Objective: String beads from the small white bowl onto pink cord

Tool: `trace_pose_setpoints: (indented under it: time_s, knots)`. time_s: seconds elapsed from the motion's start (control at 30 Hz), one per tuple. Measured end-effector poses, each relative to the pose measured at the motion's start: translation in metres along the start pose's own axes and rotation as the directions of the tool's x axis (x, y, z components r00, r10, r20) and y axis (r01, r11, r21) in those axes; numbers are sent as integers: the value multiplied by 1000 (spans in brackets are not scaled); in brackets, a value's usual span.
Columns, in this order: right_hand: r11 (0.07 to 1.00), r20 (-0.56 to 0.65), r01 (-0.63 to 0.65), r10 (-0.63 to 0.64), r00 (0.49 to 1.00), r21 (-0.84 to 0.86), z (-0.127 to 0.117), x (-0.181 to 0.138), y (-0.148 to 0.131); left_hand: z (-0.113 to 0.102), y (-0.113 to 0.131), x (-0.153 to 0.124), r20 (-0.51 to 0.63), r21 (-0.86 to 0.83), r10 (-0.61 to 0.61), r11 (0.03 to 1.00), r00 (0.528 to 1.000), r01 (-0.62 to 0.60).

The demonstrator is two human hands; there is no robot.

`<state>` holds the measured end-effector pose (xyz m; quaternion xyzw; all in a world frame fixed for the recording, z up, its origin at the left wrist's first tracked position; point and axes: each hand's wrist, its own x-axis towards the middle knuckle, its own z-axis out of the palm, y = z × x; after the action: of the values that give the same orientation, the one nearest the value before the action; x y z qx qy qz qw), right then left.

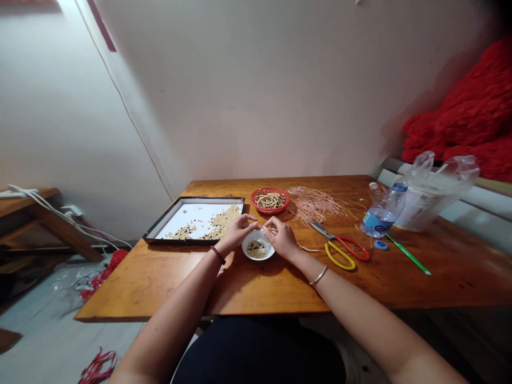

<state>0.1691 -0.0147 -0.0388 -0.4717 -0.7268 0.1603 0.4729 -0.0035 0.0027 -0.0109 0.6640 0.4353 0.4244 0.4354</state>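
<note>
My left hand [239, 231] is over the left rim of a small white bowl [259, 235], its thumb and fingertips drawn close together. Whatever they pinch is too small to make out. Opposite it, my right hand [281, 238] is closed at the bowl's right rim, with a string of beads [308, 248] at its fingers and trailing onto the table behind it. Loose pale and dark beads [256, 249] lie in the bowl. Just behind my hands stands a red basket [270, 209] holding beaded strings.
A black-edged tray [172, 210] of scattered beads lies left. Pink cord [314, 202] is heaped behind my right hand. To the right are scissors [340, 245], a plastic bottle [380, 213], its blue cap [381, 245], a green tool [412, 257] and a bagged white tub [420, 208].
</note>
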Motion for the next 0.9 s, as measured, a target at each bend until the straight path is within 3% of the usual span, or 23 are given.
trace_pose_setpoints:
  time_s: [0.5,0.9]
  knots:
    - [996,23,-16,18,1000,-93,-2,0,-2,0,-3,0,22,25,-20,1000,1000,19]
    - [997,50,-32,35,998,-64,-4,1,2,1,-1,-1,38,3,-24,1000,999,24]
